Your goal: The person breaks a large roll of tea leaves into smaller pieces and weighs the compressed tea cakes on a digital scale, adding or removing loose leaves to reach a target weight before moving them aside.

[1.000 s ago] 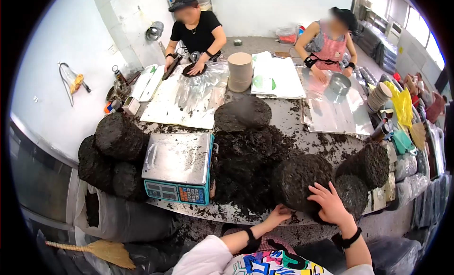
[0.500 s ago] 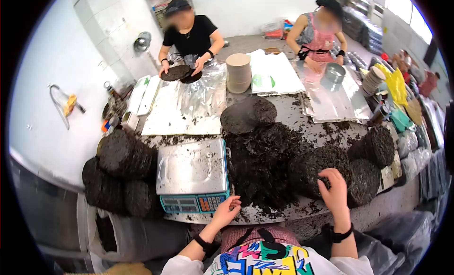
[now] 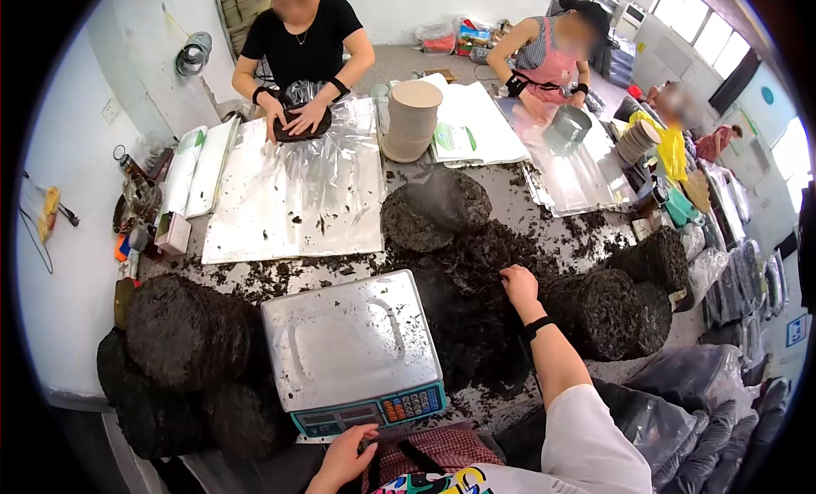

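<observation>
Plenty of loose dark flakes [image 3: 476,345] right beneath your right hand [image 3: 519,290], fingers curled, any grip unclear; your left hand [image 3: 347,453], fingers apart, hovers beside the digital scale [image 3: 353,341], likely placed for quick reach.

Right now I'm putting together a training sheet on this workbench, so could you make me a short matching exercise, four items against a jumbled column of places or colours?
Column one:
1. the wearer's right hand
2. the wearer's left hand
3. the scale
4. the beige stack

Column two:
A. teal body under a silver-coloured plate
B. upright beside white sheets
C. at the loose dark heap
D. close to a front panel with buttons

Right pairs: 1-C, 2-D, 3-A, 4-B.
</observation>
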Demonstrator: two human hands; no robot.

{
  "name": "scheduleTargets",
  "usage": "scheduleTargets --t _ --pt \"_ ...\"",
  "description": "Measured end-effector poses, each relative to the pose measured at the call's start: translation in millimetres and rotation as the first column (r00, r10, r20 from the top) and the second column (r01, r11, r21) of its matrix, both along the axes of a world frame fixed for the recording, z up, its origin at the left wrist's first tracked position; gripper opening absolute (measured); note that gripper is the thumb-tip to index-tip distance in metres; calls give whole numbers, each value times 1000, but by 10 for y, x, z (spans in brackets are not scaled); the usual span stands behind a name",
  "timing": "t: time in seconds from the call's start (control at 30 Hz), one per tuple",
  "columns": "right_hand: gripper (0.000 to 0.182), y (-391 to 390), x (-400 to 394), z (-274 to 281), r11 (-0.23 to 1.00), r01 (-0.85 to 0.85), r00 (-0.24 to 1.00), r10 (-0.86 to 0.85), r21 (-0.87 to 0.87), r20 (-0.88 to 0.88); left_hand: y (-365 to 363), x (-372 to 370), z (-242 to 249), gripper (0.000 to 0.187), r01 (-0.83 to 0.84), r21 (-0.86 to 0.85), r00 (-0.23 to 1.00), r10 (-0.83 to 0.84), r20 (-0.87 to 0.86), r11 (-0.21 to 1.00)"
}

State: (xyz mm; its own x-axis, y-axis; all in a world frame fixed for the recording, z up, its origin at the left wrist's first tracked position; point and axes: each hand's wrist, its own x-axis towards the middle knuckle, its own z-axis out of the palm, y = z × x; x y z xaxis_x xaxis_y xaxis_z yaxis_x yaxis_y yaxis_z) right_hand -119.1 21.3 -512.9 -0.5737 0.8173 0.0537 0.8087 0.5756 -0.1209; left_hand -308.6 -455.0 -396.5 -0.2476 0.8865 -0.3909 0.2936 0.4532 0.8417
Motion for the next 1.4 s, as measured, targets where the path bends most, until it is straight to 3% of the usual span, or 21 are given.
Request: scheduleTargets --t 0.2,0.3,0.43,0.47,0.53,0.57,0.6,0.63,0.7,0.8,0.87,0.93,1.0,1.07,1.13,1.2,1.27,1.3,1.33,1.37,1.4 --pt "12 160 11 -260 999 10 994 -6 -39 113 -2 -93 74 37 -95 -10 995 95 -33 995" --pt "13 200 90 -390 999 30 999 -30 -13 -20 19 -45 171 37 -124 -12 990 123 -66 992" --pt "17 2 -31 177 984 177 974 -175 1 -147 69 40 279 36 -36 14 997 37 -68 999" --pt "19 -20 1 177 988 150 946 -131 40 -296 88 29 385 35 -32 10 996 33 -86 999" --pt "25 10 72 60 955 99 832 -233 -279 -503 198 -29 679 35 -16 110 1000 16 -1 994" --pt "27 184 214 -316 929 -47 732 -219 -368 -646 242 -100 894 35 18 239 1000 -12 -28 971" --pt "27 167 253 -243 900 -100 749 -211 -423 -628 270 -173 1133 35 74 365 996 -53 -65 928" --pt "28 140 285 -183 775 -193 680 -336 -602 -651 272 -216 1402 34 31 488 1000 -26 -16 872" --pt "27 -64 229 121 689 -278 655 -374 -670 -657 217 -286 1978 31 21 720 997 -70 38 694" --pt "28 -809 -189 1184 544 -375 591 -484 -751 -646 4 -337 2675 24 46 921 964 -257 60 388" --pt "27 -1471 -591 1914 515 -523 559 -394 -679 -729 24 -296 2668 26 48 995 904 -428 -5 89" --pt "24 -2150 -1000 2334 382 -751 486 -232 -539 -842 -128 -232 2691 26 -101 990 836 -548 30 -99" --pt "22 -2896 -1412 2447 49 -860 480 -266 -509 -836 -459 -235 2787 24 -253 956 792 -599 118 -146" --pt "20 -3691 -1886 2387 -327 -684 723 -422 -652 -547 -839 -396 2883 23 -293 938 780 -614 123 -184" --pt "17 -4437 -2481 2193 -671 -379 903 -419 -638 -96 -1258 -519 2873 23 -324 929 761 -632 145 -177" --pt "18 -5075 -3075 2039 -755 -348 857 -496 -556 138 -1646 -623 2840 23 -312 930 789 -597 142 -191" --pt "18 -5543 -3832 2187 -791 -466 863 -506 -396 -4 -1968 -722 2785 24 -296 934 832 -535 147 -203" --pt "16 -5704 -4262 2285 -736 -592 805 -555 -329 -207 -2112 -752 2777 25 -311 929 840 -516 171 -199" --pt "30 -5843 -4737 2344 -638 -701 709 -671 -318 -216 -2246 -724 2810 26 -376 910 819 -521 239 -175" --pt "55 -5889 -5064 2560 -637 -673 711 -697 -377 -91 -2359 -659 2844 26 -447 882 788 -531 311 -147" --pt "75 -5933 -5230 2589 -657 -650 739 -663 -382 -116 -2432 -639 2841 26 -461 877 773 -547 321 -137"
